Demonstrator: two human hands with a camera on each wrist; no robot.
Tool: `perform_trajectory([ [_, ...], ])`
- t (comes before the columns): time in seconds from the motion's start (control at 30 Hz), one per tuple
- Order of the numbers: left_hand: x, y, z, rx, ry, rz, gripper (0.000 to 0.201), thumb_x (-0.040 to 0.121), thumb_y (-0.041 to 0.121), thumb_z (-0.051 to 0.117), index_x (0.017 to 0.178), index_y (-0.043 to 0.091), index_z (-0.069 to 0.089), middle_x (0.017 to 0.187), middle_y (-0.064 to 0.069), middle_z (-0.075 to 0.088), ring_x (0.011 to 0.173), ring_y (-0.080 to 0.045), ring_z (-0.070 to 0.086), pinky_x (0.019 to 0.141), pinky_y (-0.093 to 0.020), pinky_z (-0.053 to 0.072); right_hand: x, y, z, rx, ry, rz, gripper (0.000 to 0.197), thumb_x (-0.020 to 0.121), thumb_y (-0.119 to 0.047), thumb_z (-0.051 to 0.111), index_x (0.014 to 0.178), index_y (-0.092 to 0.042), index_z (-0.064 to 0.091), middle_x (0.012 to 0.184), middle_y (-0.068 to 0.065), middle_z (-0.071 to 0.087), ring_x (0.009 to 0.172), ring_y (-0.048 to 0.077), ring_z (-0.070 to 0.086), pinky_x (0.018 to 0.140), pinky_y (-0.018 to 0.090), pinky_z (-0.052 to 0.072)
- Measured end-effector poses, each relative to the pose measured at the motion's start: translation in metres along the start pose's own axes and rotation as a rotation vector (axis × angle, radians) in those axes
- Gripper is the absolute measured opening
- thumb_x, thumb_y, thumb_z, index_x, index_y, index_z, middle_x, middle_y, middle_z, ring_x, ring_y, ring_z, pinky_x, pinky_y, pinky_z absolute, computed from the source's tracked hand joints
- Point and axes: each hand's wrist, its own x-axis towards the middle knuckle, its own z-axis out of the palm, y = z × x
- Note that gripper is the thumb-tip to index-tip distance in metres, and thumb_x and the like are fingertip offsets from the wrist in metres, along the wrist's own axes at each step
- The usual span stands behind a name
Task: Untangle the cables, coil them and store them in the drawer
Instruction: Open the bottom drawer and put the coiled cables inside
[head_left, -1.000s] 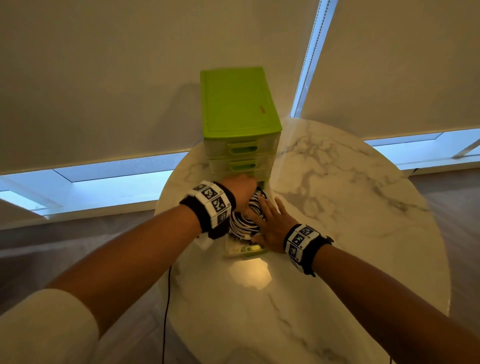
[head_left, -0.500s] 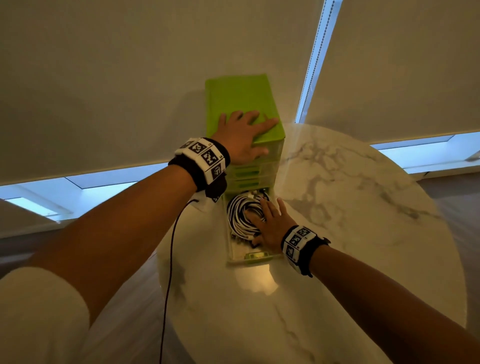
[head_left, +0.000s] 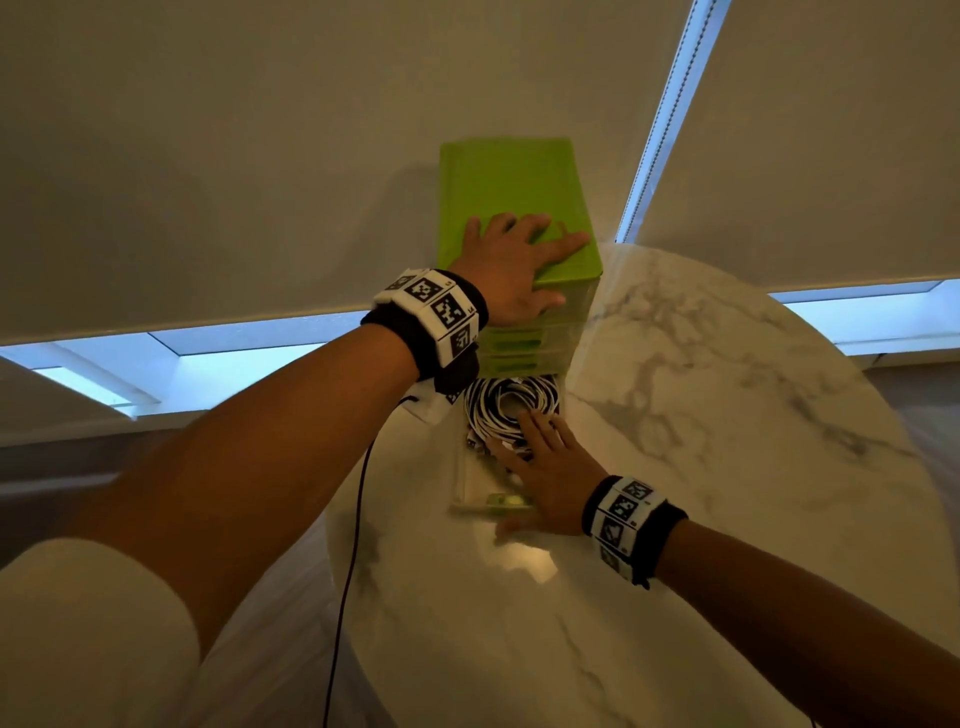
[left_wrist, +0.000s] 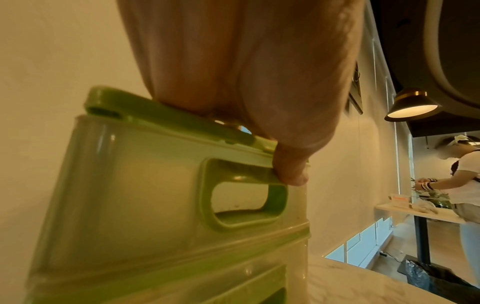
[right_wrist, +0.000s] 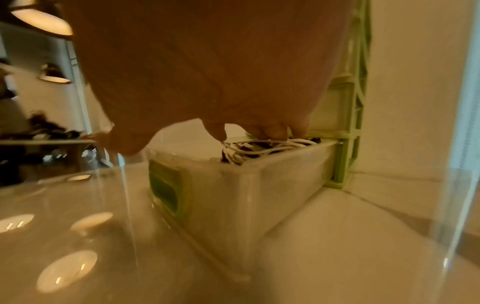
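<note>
A green drawer unit (head_left: 511, 179) stands at the far edge of the round marble table (head_left: 727, 415). Its bottom drawer (head_left: 470, 483) is pulled out, translucent with a green handle (right_wrist: 166, 189). Coiled black and white cables (head_left: 498, 405) lie inside it. My left hand (head_left: 514, 265) lies flat on the unit's green lid, fingers spread, thumb (left_wrist: 291, 170) over the front edge by the top drawer's handle (left_wrist: 244, 193). My right hand (head_left: 550, 467) rests with straight fingers on the cables (right_wrist: 262, 146) in the drawer.
A thin dark wire (head_left: 348, 571) hangs from my left wrist past the table's left edge. Window blinds stand close behind the unit. In the left wrist view another person (left_wrist: 465, 185) works at a far table under a hanging lamp (left_wrist: 413, 105).
My left hand has left the cables in the drawer and risen onto the lid of the drawer unit, where it now lies flat. My right hand has stayed on the coil.
</note>
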Motion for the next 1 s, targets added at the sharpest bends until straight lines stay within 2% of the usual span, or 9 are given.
perform_trajectory([
  [0.13,0.0,0.0,-0.001,0.001,0.003,-0.001,0.069,0.092,0.058,0.045,0.15,0.047,0.009,0.161,-0.004,0.012,0.145,-0.036,0.011,0.114,-0.061,0.008,0.0,0.007,0.003,-0.186,0.019,-0.079,0.095,0.084,-0.075,0.036,0.15,-0.027,-0.012,0.153,0.028,-0.019,0.143,0.043,-0.015,0.111,0.046,-0.015],
  [0.27,0.0,0.0,-0.001,-0.001,0.002,-0.002,0.068,0.092,0.058,0.044,0.15,0.047,0.009,0.161,-0.004,0.012,0.145,-0.035,0.011,0.114,-0.06,0.009,0.017,0.02,-0.015,-0.119,0.046,0.041,0.072,0.095,-0.057,0.033,0.151,-0.033,-0.005,0.156,0.024,-0.012,0.146,0.038,-0.007,0.116,0.047,-0.007],
  [0.33,-0.001,0.0,-0.001,-0.003,0.002,-0.007,0.068,0.092,0.058,0.044,0.15,0.047,0.009,0.161,-0.003,0.012,0.145,-0.035,0.011,0.114,-0.06,0.009,0.025,0.026,-0.022,-0.071,0.123,0.065,0.059,0.098,-0.041,0.038,0.151,-0.031,0.014,0.157,0.022,0.008,0.146,0.037,0.01,0.117,0.048,0.004],
  [0.4,0.0,0.0,-0.002,-0.004,-0.001,-0.006,0.068,0.092,0.058,0.045,0.149,0.047,0.01,0.16,-0.003,0.013,0.144,-0.035,0.011,0.114,-0.06,0.009,0.019,0.021,-0.022,-0.051,0.256,0.027,0.047,0.091,-0.024,0.054,0.137,-0.023,0.048,0.139,0.02,0.048,0.132,0.037,0.041,0.111,0.048,0.028],
  [0.47,0.0,0.0,-0.001,-0.005,0.0,-0.008,0.069,0.092,0.058,0.045,0.149,0.047,0.01,0.16,-0.003,0.013,0.144,-0.035,0.012,0.114,-0.061,0.009,0.008,0.02,-0.01,-0.002,0.36,0.047,0.036,0.088,-0.018,0.057,0.124,-0.018,0.061,0.123,0.013,0.062,0.122,0.034,0.051,0.105,0.045,0.036],
  [0.57,0.0,0.001,-0.001,-0.007,0.006,-0.008,0.069,0.091,0.057,0.046,0.15,0.047,0.011,0.16,-0.003,0.014,0.144,-0.035,0.012,0.114,-0.061,0.009,0.002,0.034,-0.007,0.182,0.359,0.236,0.03,0.095,-0.027,0.05,0.12,-0.016,0.061,0.127,0.007,0.057,0.126,0.029,0.043,0.101,0.039,0.033],
  [0.73,0.001,-0.001,-0.001,0.0,0.003,-0.012,0.068,0.092,0.057,0.045,0.15,0.047,0.009,0.16,-0.003,0.012,0.144,-0.035,0.011,0.114,-0.06,0.009,0.024,0.045,-0.003,0.745,0.679,0.563,0.045,0.078,-0.026,0.075,0.112,-0.007,0.052,0.122,0.013,0.044,0.097,0.032,0.054,0.079,0.04,0.049],
  [0.87,0.002,0.0,-0.001,0.005,0.0,-0.01,0.069,0.092,0.057,0.046,0.15,0.047,0.01,0.16,-0.004,0.013,0.144,-0.035,0.012,0.114,-0.059,0.009,0.044,0.06,-0.003,1.178,0.556,0.642,0.08,0.075,-0.025,0.079,0.142,-0.023,0.036,0.128,0.007,0.047,0.11,0.025,0.054,0.095,0.042,0.048],
  [1.0,0.006,-0.001,0.001,0.007,0.003,-0.019,0.07,0.091,0.058,0.047,0.15,0.047,0.01,0.16,-0.003,0.013,0.144,-0.035,0.012,0.114,-0.058,0.01,0.067,0.074,-0.007,1.113,0.576,0.63,0.043,0.078,-0.027,0.073,0.117,-0.027,0.054,0.099,-0.001,0.061,0.096,0.029,0.062,0.082,0.037,0.052],
])
